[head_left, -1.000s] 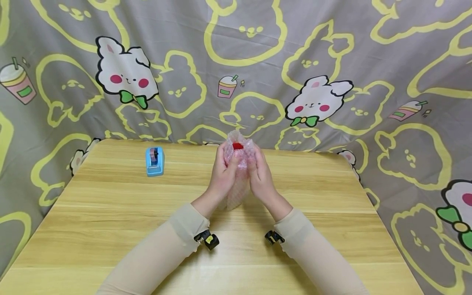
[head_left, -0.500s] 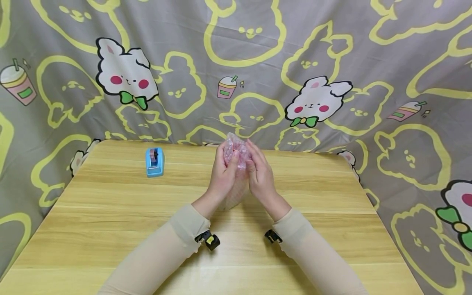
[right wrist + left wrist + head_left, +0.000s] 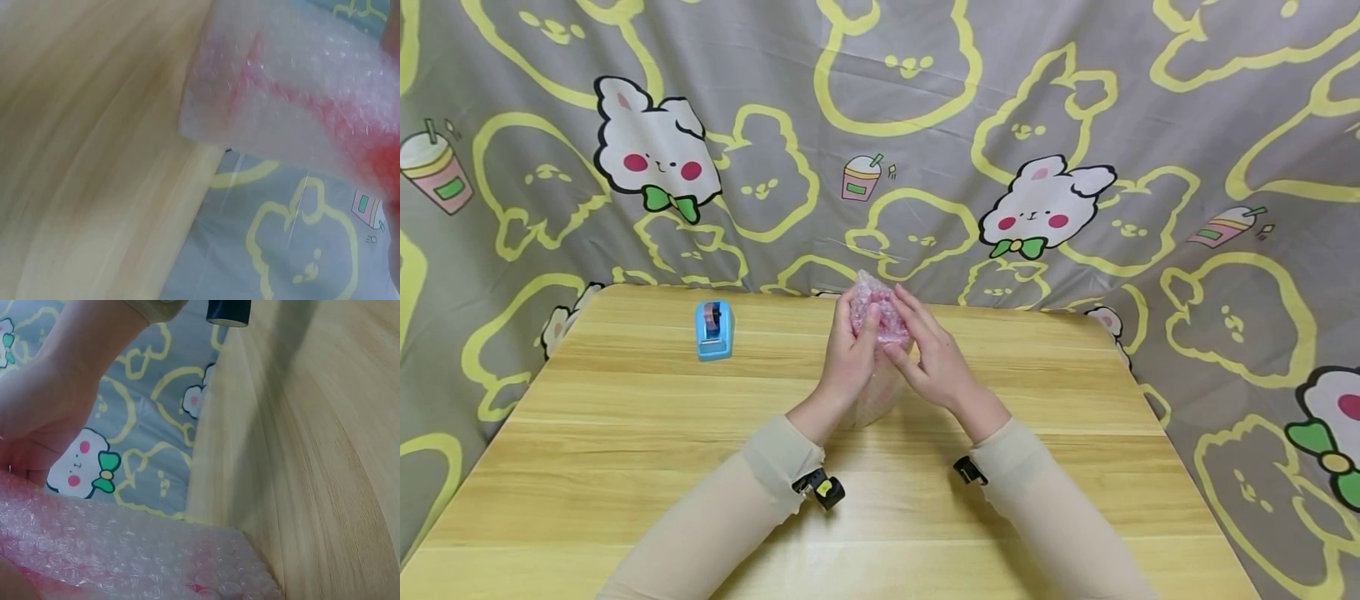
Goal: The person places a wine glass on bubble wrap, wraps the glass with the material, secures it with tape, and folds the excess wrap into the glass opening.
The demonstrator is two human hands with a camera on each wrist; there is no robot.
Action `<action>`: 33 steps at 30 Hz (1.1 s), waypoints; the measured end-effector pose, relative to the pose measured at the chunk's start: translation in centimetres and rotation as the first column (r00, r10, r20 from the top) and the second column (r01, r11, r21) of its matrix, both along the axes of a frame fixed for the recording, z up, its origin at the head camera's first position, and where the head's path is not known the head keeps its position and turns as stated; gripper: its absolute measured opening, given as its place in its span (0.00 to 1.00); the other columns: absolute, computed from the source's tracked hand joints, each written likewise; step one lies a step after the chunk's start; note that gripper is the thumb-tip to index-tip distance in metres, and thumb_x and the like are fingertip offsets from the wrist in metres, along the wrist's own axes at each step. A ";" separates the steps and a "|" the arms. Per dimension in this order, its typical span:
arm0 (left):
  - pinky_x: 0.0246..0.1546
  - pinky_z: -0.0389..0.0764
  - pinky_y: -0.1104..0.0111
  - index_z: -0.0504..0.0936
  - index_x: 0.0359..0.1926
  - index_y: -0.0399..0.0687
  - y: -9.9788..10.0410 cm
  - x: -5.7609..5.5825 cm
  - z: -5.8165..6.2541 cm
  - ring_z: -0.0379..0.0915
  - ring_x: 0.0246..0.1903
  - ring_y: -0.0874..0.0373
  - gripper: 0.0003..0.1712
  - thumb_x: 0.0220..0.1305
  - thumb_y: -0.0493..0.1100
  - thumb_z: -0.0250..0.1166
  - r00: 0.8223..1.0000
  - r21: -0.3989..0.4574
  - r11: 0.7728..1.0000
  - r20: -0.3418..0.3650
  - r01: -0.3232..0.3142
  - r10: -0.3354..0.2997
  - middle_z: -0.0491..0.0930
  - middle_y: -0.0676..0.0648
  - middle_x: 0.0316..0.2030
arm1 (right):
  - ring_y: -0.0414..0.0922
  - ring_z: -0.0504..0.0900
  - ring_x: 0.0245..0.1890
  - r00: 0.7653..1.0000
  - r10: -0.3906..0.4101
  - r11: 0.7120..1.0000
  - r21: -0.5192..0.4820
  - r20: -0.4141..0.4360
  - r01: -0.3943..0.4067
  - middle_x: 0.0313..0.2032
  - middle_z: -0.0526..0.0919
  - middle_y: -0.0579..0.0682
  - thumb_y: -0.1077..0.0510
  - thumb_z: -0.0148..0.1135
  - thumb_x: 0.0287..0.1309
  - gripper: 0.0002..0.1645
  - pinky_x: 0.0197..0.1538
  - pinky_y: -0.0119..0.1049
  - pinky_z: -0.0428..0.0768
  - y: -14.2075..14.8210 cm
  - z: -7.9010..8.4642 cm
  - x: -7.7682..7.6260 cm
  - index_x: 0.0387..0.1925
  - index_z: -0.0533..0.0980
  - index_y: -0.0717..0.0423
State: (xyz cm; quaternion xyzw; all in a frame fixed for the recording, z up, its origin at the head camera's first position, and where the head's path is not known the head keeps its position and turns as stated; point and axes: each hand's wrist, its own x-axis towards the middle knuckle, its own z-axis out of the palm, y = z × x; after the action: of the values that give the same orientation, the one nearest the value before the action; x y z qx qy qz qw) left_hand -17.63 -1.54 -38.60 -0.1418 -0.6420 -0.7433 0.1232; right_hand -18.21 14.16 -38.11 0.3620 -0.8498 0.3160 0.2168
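Note:
A bubble wrap bundle (image 3: 880, 321) stands tall over the middle of the table, its top folded together. Red shows through the bubble wrap (image 3: 275, 81) in the right wrist view; the red thing inside is mostly hidden. My left hand (image 3: 847, 350) grips the bundle from the left, with the thumb up along its near side. From the right, my right hand (image 3: 936, 358) holds the folded top, fingers on the far side and thumb on the near side. Across the bubble wrap (image 3: 125, 550), the left wrist view shows the right hand (image 3: 44, 406).
A blue tape dispenser (image 3: 713, 330) with a roll of tape stands at the back left of the wooden table (image 3: 647, 467). Behind the table hangs a grey curtain (image 3: 775, 75) printed with yellow outlines and white rabbits. A black camera sits on each wrist.
The red spot that showed at the bundle's top a second ago is now covered by folded bubble wrap. My right hand has turned inward, its thumb moving left; the left hand stays nearly still.

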 end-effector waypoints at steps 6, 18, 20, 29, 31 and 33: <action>0.50 0.82 0.64 0.55 0.73 0.41 0.0 0.1 0.1 0.74 0.54 0.44 0.27 0.79 0.42 0.49 1.000 0.026 0.999 0.013 0.024 -0.024 0.67 0.35 0.62 | 0.57 0.66 0.70 1.000 0.023 1.000 0.019 -0.014 -0.023 0.74 0.60 0.60 0.33 0.38 0.74 0.44 0.66 0.53 0.70 0.5 0.0 -0.3 0.71 0.64 0.64; 0.57 0.78 0.64 0.48 0.78 0.45 -2.3 -1.0 -0.3 0.69 0.60 0.45 0.64 0.52 0.73 0.66 0.948 -0.044 0.948 -0.031 0.315 -0.317 0.63 0.35 0.66 | 0.56 0.67 0.69 0.998 0.061 0.998 -0.030 -0.026 -0.061 0.72 0.64 0.59 0.34 0.45 0.70 0.43 0.67 0.50 0.70 1.6 0.1 -0.5 0.67 0.69 0.65; 0.58 0.77 0.64 0.47 0.78 0.45 -2.7 -1.2 -0.3 0.68 0.61 0.45 0.64 0.52 0.72 0.67 0.937 -0.063 0.936 -0.024 0.345 -0.348 0.62 0.36 0.67 | 0.56 0.67 0.69 0.998 0.063 0.998 -0.024 -0.028 -0.063 0.72 0.64 0.60 0.34 0.45 0.70 0.42 0.67 0.49 0.69 1.7 0.1 -0.6 0.67 0.70 0.65; 0.65 0.70 0.61 0.47 0.78 0.41 -4.1 -1.8 0.1 0.62 0.67 0.45 0.59 0.60 0.62 0.69 0.895 -0.163 0.891 -0.072 0.424 -0.440 0.59 0.36 0.70 | 0.57 0.66 0.70 0.992 0.113 0.987 -0.104 -0.051 -0.118 0.70 0.67 0.61 0.39 0.48 0.70 0.37 0.70 0.41 0.66 1.9 0.0 -0.9 0.63 0.74 0.65; 0.67 0.68 0.60 0.46 0.78 0.41 -4.3 -1.9 0.2 0.60 0.69 0.46 0.57 0.62 0.58 0.69 0.887 -0.182 0.880 -0.073 0.438 -0.457 0.58 0.37 0.71 | 0.58 0.65 0.70 0.991 0.123 0.986 -0.104 -0.047 -0.127 0.70 0.67 0.62 0.39 0.48 0.70 0.37 0.70 0.41 0.66 1.9 0.0 -1.0 0.63 0.74 0.66; 0.68 0.66 0.59 0.45 0.78 0.42 -4.5 -2.0 0.3 0.59 0.70 0.46 0.54 0.64 0.50 0.70 0.882 -0.205 0.872 -0.065 0.446 -0.466 0.57 0.38 0.73 | 0.58 0.65 0.70 0.991 0.128 0.986 -0.102 -0.043 -0.132 0.69 0.67 0.62 0.39 0.48 0.70 0.37 0.70 0.41 0.66 1.9 0.0 -1.0 0.63 0.74 0.66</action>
State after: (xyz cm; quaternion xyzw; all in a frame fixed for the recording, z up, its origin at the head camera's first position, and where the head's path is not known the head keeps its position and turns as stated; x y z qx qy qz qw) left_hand -19.59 -6.02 -38.28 -0.3417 -0.6481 -0.6797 -0.0335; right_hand -19.21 16.10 -38.12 0.4106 -0.8024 0.3669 0.2300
